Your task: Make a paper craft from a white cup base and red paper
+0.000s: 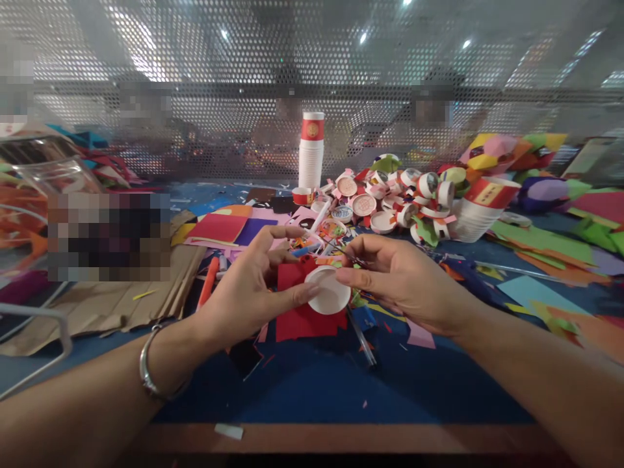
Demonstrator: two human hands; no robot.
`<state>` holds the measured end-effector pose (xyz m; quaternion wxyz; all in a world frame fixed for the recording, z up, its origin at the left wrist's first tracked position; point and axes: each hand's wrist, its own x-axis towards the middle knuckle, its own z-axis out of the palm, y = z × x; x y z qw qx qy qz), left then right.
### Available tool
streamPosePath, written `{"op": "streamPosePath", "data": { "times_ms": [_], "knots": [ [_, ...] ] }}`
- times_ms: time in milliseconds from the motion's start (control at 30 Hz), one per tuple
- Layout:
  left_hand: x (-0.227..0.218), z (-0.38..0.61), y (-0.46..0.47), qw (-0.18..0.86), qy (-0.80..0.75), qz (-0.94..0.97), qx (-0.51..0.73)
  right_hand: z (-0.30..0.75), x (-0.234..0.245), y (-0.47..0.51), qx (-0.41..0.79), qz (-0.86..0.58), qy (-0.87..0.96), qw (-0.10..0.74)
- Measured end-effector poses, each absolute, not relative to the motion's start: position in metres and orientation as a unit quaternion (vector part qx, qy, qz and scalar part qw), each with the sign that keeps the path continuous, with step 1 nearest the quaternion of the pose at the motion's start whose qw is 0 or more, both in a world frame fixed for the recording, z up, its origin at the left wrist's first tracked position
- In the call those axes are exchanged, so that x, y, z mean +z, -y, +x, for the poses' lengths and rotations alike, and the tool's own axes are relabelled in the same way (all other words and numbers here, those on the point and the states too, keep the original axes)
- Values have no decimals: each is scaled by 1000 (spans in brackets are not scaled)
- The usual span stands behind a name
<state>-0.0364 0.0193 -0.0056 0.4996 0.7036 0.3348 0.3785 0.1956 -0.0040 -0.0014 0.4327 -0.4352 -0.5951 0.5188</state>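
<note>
A small white paper-cup bottom (329,292) is held between both hands above a red paper sheet (298,320) on the blue table (312,390). My left hand (248,292), with a metal bracelet on its wrist, pinches the disc's left rim with thumb and fingers and also touches the red sheet. My right hand (397,279) grips the disc's right rim with closed fingers. A pen or thin stick (363,338) lies on the table under the hands.
A tall stack of white cups with a red band (311,151) stands at the back. Several cut cup bottoms (390,195) and another cup stack (480,208) lie right of it. Coloured paper scraps (546,240) cover the right side; brown cardboard (112,299) lies left. A perforated metal screen (244,97) closes the back.
</note>
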Motion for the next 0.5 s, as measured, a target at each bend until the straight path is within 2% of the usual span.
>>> {"op": "streamPosePath", "data": {
  "times_ms": [200, 333, 500],
  "knots": [
    [-2, -33, -19, 536, -342, 670, 382, 198, -5, 5, 559, -424, 563, 437],
    [1, -32, -22, 563, -359, 626, 402, 200, -6, 6, 576, -414, 525, 470],
    [0, -36, -24, 647, -332, 604, 325, 204, -8, 2, 591, -406, 478, 507]
  ]
}}
